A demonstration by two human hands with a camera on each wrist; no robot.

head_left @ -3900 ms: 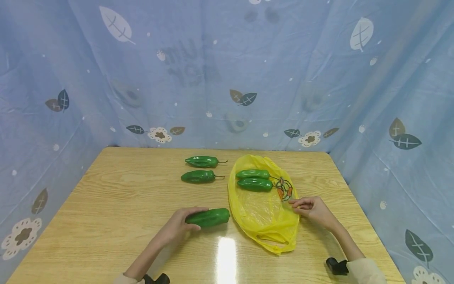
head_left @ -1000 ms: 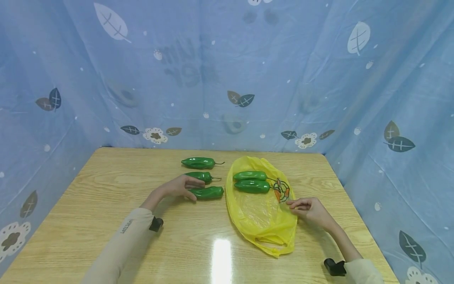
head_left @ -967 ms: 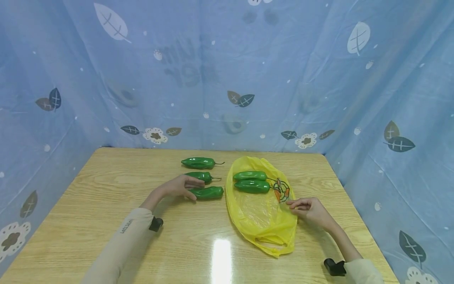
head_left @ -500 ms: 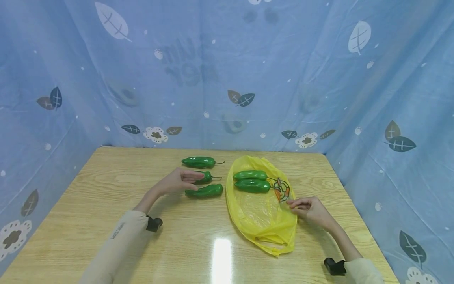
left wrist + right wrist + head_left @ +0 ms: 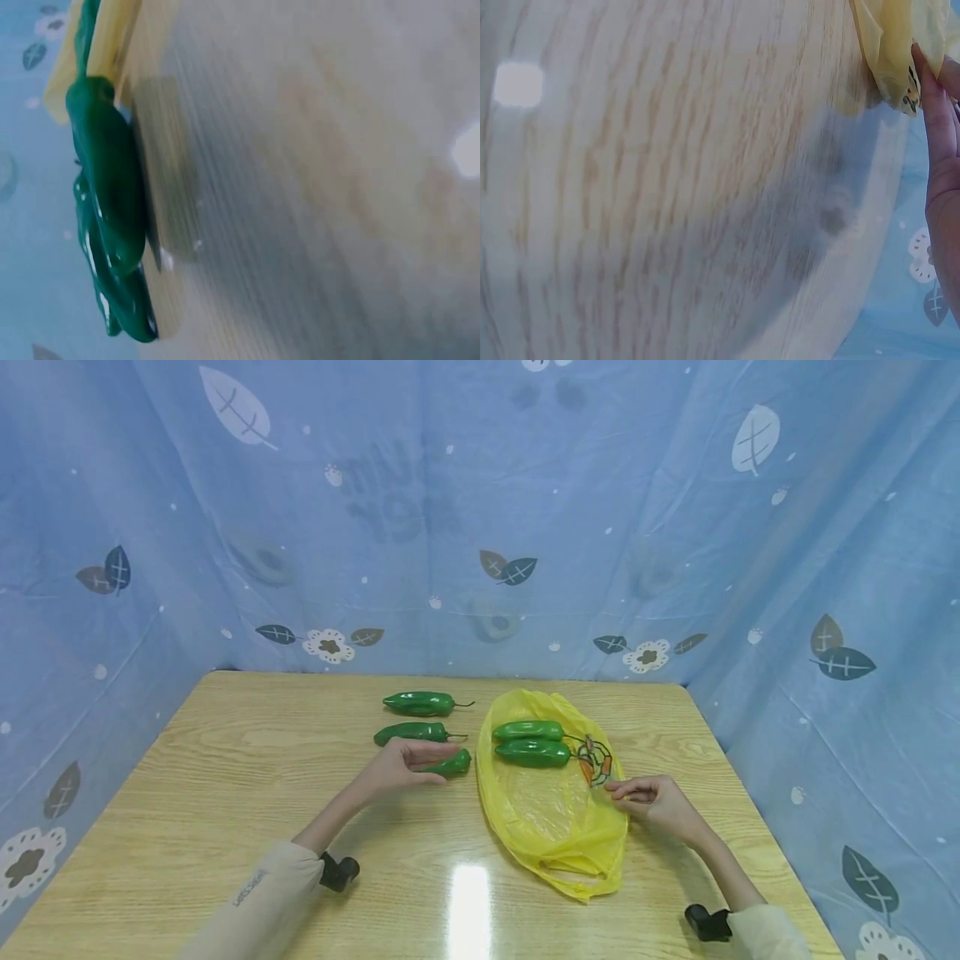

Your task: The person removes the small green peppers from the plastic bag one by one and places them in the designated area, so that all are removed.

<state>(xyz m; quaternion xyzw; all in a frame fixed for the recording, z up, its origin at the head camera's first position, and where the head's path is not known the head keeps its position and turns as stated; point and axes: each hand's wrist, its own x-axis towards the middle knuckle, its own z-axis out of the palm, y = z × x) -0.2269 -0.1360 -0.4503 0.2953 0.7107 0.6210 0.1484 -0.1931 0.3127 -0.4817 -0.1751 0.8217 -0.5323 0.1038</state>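
Over the nearest green pepper my left hand spreads straight fingers and thumb on either side. In the left wrist view no fingers touch the shiny green peppers. Behind it on the table lie two more peppers, a middle one and a back one. My right hand pinches the right edge of a yellow plastic bag, also seen as crumpled yellow plastic between the fingers in the right wrist view. On the bag rest two green peppers, stems pointing right.
An orange-and-green printed mark shows on the bag beside the stems. Blue curtains with leaf patterns close off the back and sides of the wooden table. Light glares off the tabletop near the front.
Earlier my left hand held the near pepper closer to the front edge; the pepper is now farther back, in line with the others. The hand lifted off it, then came back over it.
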